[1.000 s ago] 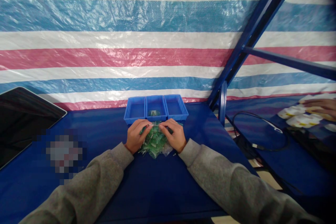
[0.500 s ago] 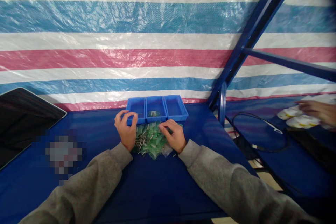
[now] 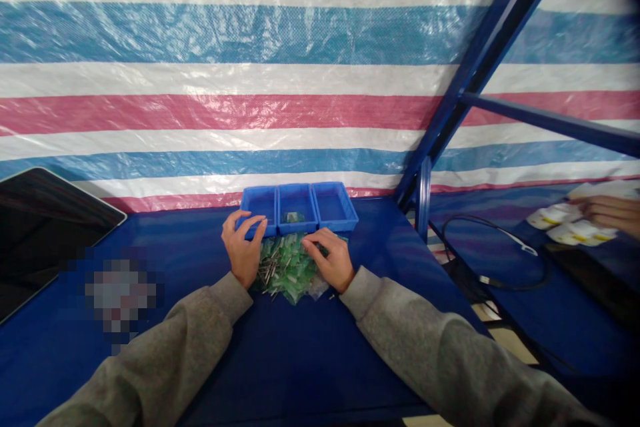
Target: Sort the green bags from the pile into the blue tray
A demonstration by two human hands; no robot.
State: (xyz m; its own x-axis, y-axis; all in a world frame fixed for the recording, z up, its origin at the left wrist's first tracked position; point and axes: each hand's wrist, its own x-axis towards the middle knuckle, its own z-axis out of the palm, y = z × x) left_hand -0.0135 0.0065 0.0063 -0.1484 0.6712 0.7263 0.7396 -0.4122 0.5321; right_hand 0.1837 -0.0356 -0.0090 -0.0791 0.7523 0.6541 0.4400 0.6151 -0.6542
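My left hand [image 3: 243,250] hovers at the front of the left blue bin [image 3: 259,197], its thumb and fingers apart with nothing visible between them. At the right side of a pile of small green plastic bags [image 3: 293,273], my right hand [image 3: 330,259] has its thumb and index finger pinched together; whatever they hold is too small to name. Thin metal pins [image 3: 270,269] lie loose on the pile's left part. In the middle blue bin [image 3: 296,192] sits a small clear-green packet [image 3: 293,217]. The right blue bin [image 3: 333,203] stands beside it.
A dark flat screen [image 3: 45,233] and a blurred-out patch [image 3: 123,290] are at the left of the blue table [image 3: 300,360]. A blue metal frame [image 3: 450,107] rises at right. Beyond it are a black cable [image 3: 495,287], white-yellow items [image 3: 583,232] and another person's hand [image 3: 615,210].
My left hand has shifted slightly right, and the thin light line at its fingertips no longer shows there. My right hand stays put. The other person's hand moved a little.
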